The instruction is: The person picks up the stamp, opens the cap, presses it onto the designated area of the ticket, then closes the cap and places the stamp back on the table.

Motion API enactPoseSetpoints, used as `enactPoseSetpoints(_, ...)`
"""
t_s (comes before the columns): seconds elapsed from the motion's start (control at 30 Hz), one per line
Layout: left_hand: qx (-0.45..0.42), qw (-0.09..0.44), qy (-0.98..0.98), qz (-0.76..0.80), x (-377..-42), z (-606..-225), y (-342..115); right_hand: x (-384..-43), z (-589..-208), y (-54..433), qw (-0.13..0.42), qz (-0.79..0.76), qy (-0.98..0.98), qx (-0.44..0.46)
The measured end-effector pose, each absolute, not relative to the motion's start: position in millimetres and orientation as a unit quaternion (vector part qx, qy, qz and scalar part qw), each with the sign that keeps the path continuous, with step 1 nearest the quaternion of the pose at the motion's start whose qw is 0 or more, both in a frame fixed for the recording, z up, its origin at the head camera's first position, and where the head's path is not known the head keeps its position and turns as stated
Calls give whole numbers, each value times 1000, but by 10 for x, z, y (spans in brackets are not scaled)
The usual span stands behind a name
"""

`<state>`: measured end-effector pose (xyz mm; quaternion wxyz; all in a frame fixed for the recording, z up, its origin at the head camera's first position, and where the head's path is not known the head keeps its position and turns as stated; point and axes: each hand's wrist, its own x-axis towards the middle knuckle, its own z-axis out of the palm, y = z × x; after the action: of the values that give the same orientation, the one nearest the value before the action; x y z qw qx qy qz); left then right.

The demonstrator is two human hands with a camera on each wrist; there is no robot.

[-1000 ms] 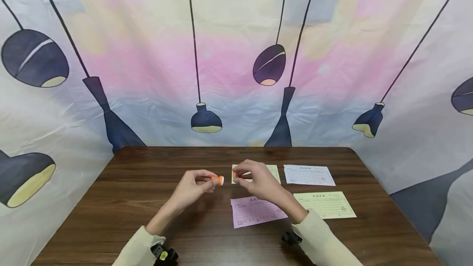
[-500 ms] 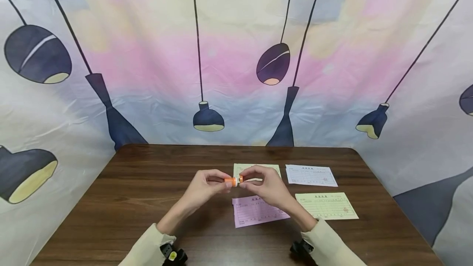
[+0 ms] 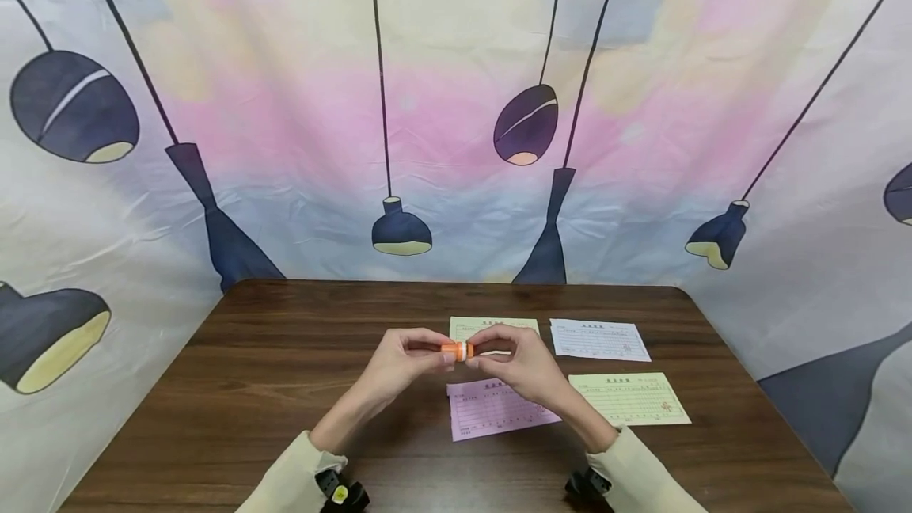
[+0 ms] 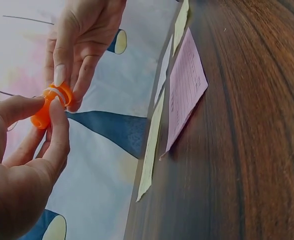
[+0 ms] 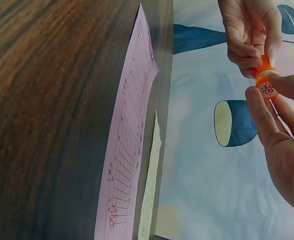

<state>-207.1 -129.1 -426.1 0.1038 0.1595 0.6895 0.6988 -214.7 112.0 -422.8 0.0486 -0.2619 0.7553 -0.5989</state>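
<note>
In the head view, a small orange stamp with a white band is held above the middle of the table. My left hand pinches its body between thumb and fingers. From the other side, my right hand pinches the orange cap, which carries a red character on its white end in the right wrist view. Cap and body are in line and touching; whether the cap is fully seated I cannot tell. Fingertips cover parts of both. Below the hands lies a pink printed slip.
On the dark wooden table, a pale yellow slip lies partly behind my right hand. A white slip and another yellow slip lie to the right, both with red marks. A lamp-patterned cloth hangs behind.
My hands were apart, stamp body in the left and cap in the right. They have come together, and the cap has moved onto the stamp's end.
</note>
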Motion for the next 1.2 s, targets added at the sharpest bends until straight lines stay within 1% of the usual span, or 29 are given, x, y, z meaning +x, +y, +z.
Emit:
enactPoseSetpoints(0.77, 189, 100, 710, 671, -2079, -4266, -1264, -2124, -4231, 1137, 56, -602, 752, -260)
enactPoseSetpoints(1.2, 214, 50, 730, 647, -2044, -4251, -1168, -2147, -4197, 1208, 29, -584, 768, -262)
